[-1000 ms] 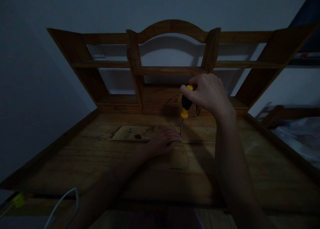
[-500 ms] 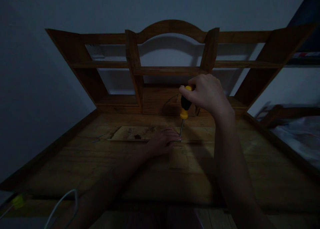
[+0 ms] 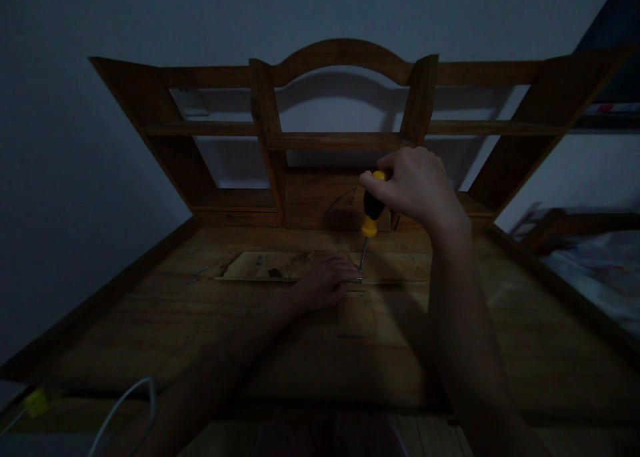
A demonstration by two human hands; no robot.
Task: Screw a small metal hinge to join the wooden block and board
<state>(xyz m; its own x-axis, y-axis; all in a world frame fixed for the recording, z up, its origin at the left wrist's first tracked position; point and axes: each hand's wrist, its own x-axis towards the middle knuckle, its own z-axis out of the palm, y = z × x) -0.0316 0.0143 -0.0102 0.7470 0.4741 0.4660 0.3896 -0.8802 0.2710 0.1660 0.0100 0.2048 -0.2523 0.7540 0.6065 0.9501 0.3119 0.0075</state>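
Observation:
My right hand [image 3: 413, 184] is closed around the yellow-and-black handle of a screwdriver [image 3: 371, 225], which stands nearly upright. Its shaft points down to a small shiny metal piece [image 3: 359, 279] at the near edge of a pale, narrow wooden board [image 3: 395, 268]. On that board lies my left hand [image 3: 333, 278], fingers stretched out flat, fingertips beside the screwdriver's tip. The tip's exact contact is too small and dark to make out. Just below, a small square wooden plate [image 3: 356, 316] lies on the desk, with small dark spots along its top edge.
The wooden desktop [image 3: 190, 330] carries a shelf unit [image 3: 345, 140] along its back, against the wall. A thin wire-like item [image 3: 197, 276] lies left of the board. A white cable [image 3: 123, 400] loops at the front left, near a yellow object [image 3: 36, 402].
The right hand and screwdriver handle have shifted very slightly to the right. The left hand and the board have stayed in place.

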